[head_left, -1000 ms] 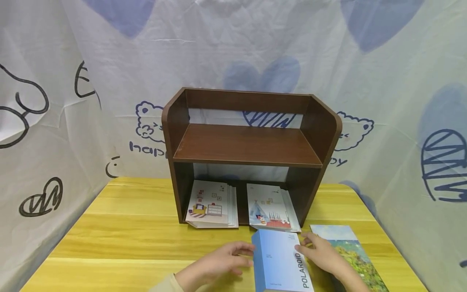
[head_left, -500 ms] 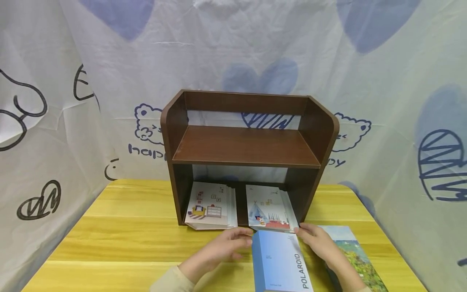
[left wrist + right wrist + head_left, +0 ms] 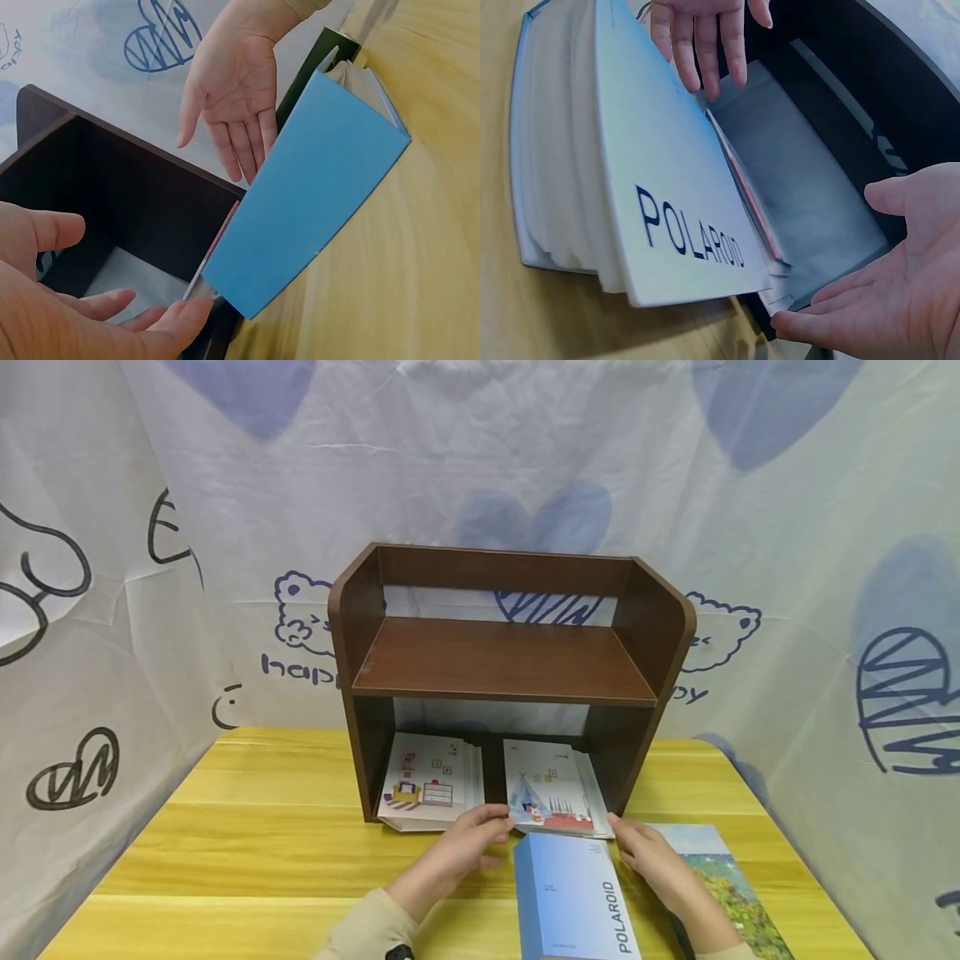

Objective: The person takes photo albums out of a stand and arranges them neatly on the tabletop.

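A thick blue photo album lettered POLAROID lies on the table, its plain spine facing left. Behind it a stack of thin white books, a tent drawn on the cover, lies in the lower right of the brown shelf. My left hand reaches the stack's front left corner, fingers fairly straight. At the front right corner is my right hand, also with extended fingers. In the right wrist view the right fingertips come up to the book edges; firm contact cannot be made out. Neither hand grips anything.
Another stack of white books lies in the lower left of the shelf. A book with a painted landscape cover lies at the right, partly behind the right forearm. The yellow wooden table runs up to a printed cloth backdrop.
Both hands have moved forward from beside the blue album to the front corners of the right stack of books. The album and books look unmoved; the head view has shifted slightly.
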Available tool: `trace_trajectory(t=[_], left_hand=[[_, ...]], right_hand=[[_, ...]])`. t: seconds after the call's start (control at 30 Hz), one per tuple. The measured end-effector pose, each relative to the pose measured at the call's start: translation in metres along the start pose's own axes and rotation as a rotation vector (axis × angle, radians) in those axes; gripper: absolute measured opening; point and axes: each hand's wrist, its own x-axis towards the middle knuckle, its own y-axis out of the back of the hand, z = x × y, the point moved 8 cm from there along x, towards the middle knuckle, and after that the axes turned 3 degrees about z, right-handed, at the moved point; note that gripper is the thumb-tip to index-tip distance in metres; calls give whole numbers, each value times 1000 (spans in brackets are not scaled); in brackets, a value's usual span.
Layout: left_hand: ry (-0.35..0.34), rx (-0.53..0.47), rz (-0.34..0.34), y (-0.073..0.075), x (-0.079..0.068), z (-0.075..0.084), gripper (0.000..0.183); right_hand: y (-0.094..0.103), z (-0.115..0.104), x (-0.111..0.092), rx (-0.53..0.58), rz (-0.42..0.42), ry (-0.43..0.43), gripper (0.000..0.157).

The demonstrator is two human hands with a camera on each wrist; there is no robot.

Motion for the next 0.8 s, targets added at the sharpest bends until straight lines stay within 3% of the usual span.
trace_trajectory(t=[0.13, 0.37, 0.8], left_hand=[[7, -7, 26, 2, 5, -5, 56], [36, -51, 30, 2, 10, -13, 62], [47, -147, -1, -3, 14, -27, 65]], right_hand=[[-4, 2, 2, 25, -5, 0, 96], [-8, 5, 6, 29, 4, -4, 76], [-12, 8, 9, 19, -26, -22, 81]])
